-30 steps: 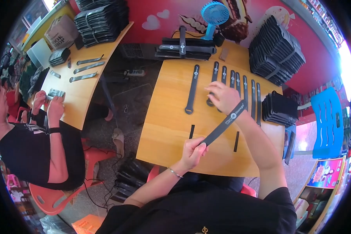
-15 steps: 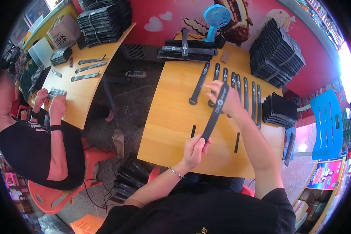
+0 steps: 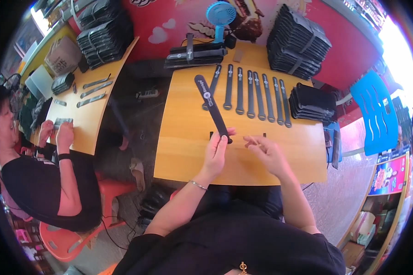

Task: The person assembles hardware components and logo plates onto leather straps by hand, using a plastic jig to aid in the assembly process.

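My left hand [image 3: 216, 153] grips the lower end of a black strap [image 3: 211, 101] with pale printing, thumb on top. The strap tilts up and away to the left above the table. My right hand [image 3: 268, 153] is to its right, over the near part of the table, fingers loosely bent and apart, with nothing visible in them. Beyond both hands lies a row of several similar black straps [image 3: 250, 94], each with a slotted near end. Small dark strips [image 3: 265, 135] show partly behind my hands.
Bundled black packs [image 3: 298, 43] and a lower black stack [image 3: 312, 103] stand at the table's right side. A blue fan [image 3: 220, 14] and more straps [image 3: 195, 56] are at the back. On the left, a co-worker [image 3: 46, 183] sits at another table [image 3: 89, 123]. A blue chair [image 3: 376, 114] stands right.
My right hand has drawn back from the strap's upper end and moved nearer to me. The strap stays in my left hand and now leans left instead of right. The whole view has shifted.
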Tool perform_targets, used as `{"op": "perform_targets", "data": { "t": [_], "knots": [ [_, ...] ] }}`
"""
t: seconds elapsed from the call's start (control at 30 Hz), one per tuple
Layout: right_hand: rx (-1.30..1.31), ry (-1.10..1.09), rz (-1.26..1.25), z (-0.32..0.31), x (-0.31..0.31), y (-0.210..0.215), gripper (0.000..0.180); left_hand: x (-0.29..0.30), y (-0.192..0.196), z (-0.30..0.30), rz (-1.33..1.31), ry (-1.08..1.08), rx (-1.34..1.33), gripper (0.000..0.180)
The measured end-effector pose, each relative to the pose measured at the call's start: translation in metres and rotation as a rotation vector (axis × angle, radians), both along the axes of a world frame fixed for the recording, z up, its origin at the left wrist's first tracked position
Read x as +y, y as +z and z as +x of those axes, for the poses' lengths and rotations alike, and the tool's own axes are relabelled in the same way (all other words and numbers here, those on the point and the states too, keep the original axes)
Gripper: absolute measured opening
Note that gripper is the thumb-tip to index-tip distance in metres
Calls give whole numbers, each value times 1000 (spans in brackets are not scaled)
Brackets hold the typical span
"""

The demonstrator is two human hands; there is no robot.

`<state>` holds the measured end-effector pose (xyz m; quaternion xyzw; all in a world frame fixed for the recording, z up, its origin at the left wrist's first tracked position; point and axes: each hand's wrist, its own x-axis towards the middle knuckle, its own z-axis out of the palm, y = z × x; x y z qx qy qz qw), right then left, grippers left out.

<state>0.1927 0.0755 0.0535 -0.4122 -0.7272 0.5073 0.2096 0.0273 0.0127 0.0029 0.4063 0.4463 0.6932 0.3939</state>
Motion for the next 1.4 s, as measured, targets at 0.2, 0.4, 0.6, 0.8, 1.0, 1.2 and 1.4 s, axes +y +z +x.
{"op": "perform_targets", "data": {
  "t": [0.2, 0.4, 0.6, 0.8, 1.0, 1.2, 1.4],
  "knots": [
    [103, -39, -24, 15, -24, -31, 37, -4, 7, 4, 26, -8, 96, 26],
    [141, -51, -37, 4, -33, -20, 34, -3, -4, 2, -60, -90, -35, 26],
    [173, -79, -130, -8, -34, -20, 25, -4, -5, 0, -46, -132, -71, 26],
    [234, -93, -215, -12, -29, -22, 17, -6, -4, -1, -29, -178, -86, 26],
    [302, -42, -506, -10, -20, -23, 23, -11, 4, -4, -93, -316, -210, 33],
    [293, -39, -471, -10, -22, -11, 29, -6, -3, -3, -46, -325, -268, 20],
    [79, -8, 89, -1, -31, -3, 32, -2, -12, -4, -62, -198, -320, 8]
  ]
}}
